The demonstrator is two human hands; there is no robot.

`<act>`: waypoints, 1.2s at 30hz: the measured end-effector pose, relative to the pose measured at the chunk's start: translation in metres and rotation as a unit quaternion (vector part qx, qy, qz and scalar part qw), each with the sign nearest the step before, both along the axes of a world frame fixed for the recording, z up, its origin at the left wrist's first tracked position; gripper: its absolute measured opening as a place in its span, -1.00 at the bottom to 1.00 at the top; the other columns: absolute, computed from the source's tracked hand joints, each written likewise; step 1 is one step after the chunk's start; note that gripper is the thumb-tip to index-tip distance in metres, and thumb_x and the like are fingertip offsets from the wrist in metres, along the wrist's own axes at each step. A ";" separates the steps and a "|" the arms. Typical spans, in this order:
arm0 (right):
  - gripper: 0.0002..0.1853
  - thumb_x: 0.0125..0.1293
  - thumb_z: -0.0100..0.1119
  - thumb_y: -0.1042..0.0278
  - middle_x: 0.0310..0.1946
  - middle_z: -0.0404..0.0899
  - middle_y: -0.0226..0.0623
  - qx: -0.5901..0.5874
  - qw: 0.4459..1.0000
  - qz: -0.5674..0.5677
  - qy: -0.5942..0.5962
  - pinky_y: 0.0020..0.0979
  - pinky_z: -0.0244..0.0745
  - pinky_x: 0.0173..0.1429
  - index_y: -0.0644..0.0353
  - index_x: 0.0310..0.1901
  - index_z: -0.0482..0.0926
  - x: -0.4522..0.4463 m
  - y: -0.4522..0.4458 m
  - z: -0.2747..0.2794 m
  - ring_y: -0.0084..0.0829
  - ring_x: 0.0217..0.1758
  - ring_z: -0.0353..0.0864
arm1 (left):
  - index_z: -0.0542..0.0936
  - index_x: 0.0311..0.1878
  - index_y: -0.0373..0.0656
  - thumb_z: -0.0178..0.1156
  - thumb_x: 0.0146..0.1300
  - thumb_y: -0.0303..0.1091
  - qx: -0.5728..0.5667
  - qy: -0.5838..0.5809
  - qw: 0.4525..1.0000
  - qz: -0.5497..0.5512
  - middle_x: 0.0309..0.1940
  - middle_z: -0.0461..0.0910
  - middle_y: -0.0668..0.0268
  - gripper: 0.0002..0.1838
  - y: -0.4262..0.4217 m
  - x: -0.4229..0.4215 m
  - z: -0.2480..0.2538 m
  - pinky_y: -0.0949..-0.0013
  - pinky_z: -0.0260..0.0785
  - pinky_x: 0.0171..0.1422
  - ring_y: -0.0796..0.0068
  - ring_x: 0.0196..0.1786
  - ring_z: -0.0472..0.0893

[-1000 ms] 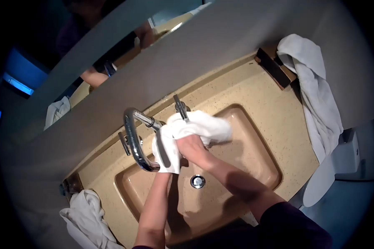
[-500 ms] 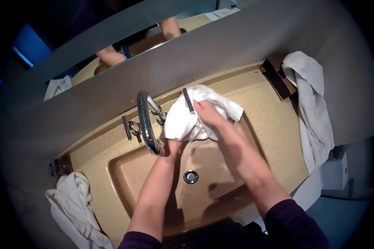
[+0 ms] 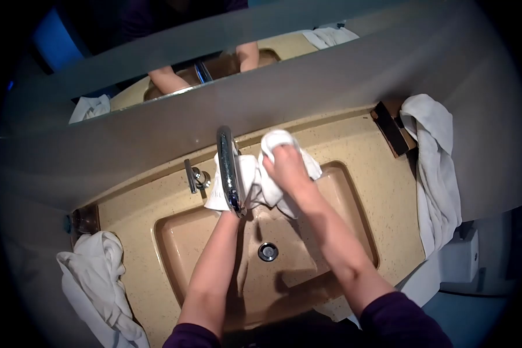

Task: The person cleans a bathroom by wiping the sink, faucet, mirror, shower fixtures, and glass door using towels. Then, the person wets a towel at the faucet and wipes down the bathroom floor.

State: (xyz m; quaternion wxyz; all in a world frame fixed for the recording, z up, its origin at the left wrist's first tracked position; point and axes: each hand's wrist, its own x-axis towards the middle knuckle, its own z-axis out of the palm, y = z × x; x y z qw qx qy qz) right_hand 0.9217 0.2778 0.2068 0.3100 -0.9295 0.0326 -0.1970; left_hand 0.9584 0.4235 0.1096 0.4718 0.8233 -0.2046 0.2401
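A white cloth (image 3: 249, 177) is draped around the base of the chrome faucet (image 3: 229, 174), with part of it bunched up on the right. My right hand (image 3: 288, 168) closes on this bunched part, over the spot where the right tap handle stood visible before; that handle is now covered. My left hand (image 3: 230, 214) reaches in behind the spout at the cloth's lower left. Its fingers are hidden by the cloth and the spout. To the left, the other tap handle (image 3: 191, 176) is uncovered.
Below my arms lies a tan sink basin (image 3: 354, 232) with a round drain (image 3: 268, 252). White towels hang at the counter's left (image 3: 98, 272) and right (image 3: 435, 174). A dark brown box (image 3: 391, 124) stands at the back right, and a mirror spans the wall.
My right hand has closed the cloth into a bunch over the right handle, hiding it. Cloth now spreads behind the spout to its left, with my left hand beneath. The view has shifted slightly.
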 end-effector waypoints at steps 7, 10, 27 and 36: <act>-0.64 0.21 0.01 0.21 -0.22 0.52 -0.24 0.472 0.858 0.037 0.198 -0.44 0.37 -0.12 0.36 -0.10 0.44 -0.131 0.009 -0.014 -0.49 -0.22 0.49 | 0.39 -0.32 -0.26 -0.04 0.22 -0.38 -0.430 0.294 0.812 -0.265 -0.50 0.41 0.28 -0.86 0.000 0.002 0.146 0.52 0.34 -0.38 0.55 -0.45 0.42; -0.63 0.25 -0.03 0.21 -0.21 0.51 -0.29 0.595 0.784 -0.003 0.175 -0.52 0.38 -0.13 0.34 -0.05 0.41 -0.151 -0.005 -0.028 -0.54 -0.22 0.48 | 0.40 -0.27 -0.24 -0.04 0.23 -0.40 -0.287 0.371 0.822 -0.323 -0.58 0.37 0.36 -0.89 0.014 -0.008 0.204 0.54 0.29 -0.46 0.61 -0.54 0.37; -0.68 0.33 -0.13 0.27 -0.15 0.48 -0.36 0.626 0.769 0.084 0.094 -0.56 0.29 -0.01 0.35 -0.03 0.39 -0.144 -0.010 0.005 -0.63 -0.08 0.40 | 0.39 -0.18 -0.23 0.24 -0.11 -0.46 -0.043 0.248 0.958 -0.141 -0.27 0.45 0.30 -0.63 0.034 -0.123 0.237 0.31 0.28 0.00 0.40 -0.08 0.41; -0.69 0.32 -0.18 0.35 -0.14 0.45 -0.27 0.494 0.869 0.001 -0.023 -0.51 0.29 0.01 0.37 -0.01 0.33 -0.122 -0.003 -0.001 -0.54 -0.08 0.40 | 0.43 -0.09 -0.23 0.04 0.12 -0.44 -0.017 0.021 0.999 -0.018 -0.30 0.45 0.17 -0.74 -0.003 -0.108 0.181 0.32 0.29 -0.05 0.21 -0.22 0.45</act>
